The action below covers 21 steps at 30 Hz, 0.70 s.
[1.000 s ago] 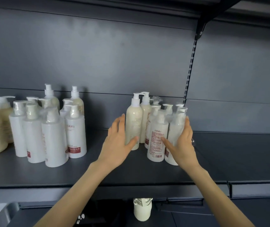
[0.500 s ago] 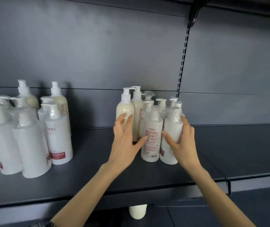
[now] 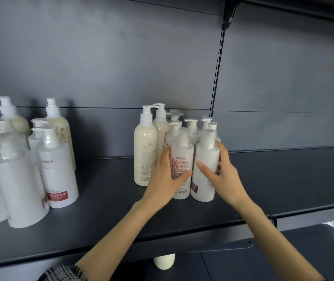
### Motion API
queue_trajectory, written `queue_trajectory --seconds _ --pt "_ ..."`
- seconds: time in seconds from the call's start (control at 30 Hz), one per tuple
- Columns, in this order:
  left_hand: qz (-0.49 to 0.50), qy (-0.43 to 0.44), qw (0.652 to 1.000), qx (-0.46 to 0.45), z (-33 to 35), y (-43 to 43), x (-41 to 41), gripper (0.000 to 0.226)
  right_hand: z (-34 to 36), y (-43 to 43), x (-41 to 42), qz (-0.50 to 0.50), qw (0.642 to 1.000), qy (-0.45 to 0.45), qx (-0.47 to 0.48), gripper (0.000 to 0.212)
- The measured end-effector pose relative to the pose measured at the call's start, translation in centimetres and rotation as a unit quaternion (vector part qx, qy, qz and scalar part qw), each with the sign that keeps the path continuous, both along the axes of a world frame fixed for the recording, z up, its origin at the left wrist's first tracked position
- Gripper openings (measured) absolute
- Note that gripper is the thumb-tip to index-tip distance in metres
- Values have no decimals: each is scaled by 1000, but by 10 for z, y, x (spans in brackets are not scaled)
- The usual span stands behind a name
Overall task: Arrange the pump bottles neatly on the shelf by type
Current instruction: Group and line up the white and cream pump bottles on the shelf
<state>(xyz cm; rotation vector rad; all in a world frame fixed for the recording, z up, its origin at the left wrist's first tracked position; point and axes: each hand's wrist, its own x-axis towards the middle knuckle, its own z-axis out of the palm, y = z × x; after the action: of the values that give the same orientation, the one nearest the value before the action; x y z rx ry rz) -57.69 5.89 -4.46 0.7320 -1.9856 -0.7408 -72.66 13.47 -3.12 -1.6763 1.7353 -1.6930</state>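
Note:
A cluster of several white pump bottles stands mid-shelf on the dark grey shelf (image 3: 105, 226). My left hand (image 3: 165, 180) wraps around the front left white bottle (image 3: 182, 157), thumb across its red-printed label. My right hand (image 3: 220, 175) holds the front right white bottle (image 3: 206, 159), thumb on its front and fingers behind. Both bottles stand upright on the shelf. Two cream pump bottles (image 3: 145, 151) stand just left of the cluster. More white bottles behind are partly hidden.
At the left stands another group of larger white pump bottles (image 3: 56, 169) with two cream ones (image 3: 60, 126) behind. A slotted upright (image 3: 217, 67) runs down the back panel. The shelf's right part is bare. A cream bottle top (image 3: 164, 261) shows below the shelf.
My left hand has moved right from the cream bottle and closed round the front left white bottle. My right hand has tightened on the front right bottle. The camera has come closer.

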Motion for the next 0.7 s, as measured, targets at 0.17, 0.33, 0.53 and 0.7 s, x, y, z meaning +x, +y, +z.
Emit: queue_trajectory --seconds 0.17,0.33,0.53,0.7 --pt "-8 11 1000 12 2 1 2 83 1 2 0 4 1000 0 3 61" --pt "-18 10 999 26 1 5 11 82 0 9 3 14 1000 -7 14 62" --pt "-33 31 999 28 3 22 31 81 -1 19 14 33 999 -20 12 62" --pt "-21 32 999 32 5 37 50 86 -1 27 24 39 999 -17 13 60"
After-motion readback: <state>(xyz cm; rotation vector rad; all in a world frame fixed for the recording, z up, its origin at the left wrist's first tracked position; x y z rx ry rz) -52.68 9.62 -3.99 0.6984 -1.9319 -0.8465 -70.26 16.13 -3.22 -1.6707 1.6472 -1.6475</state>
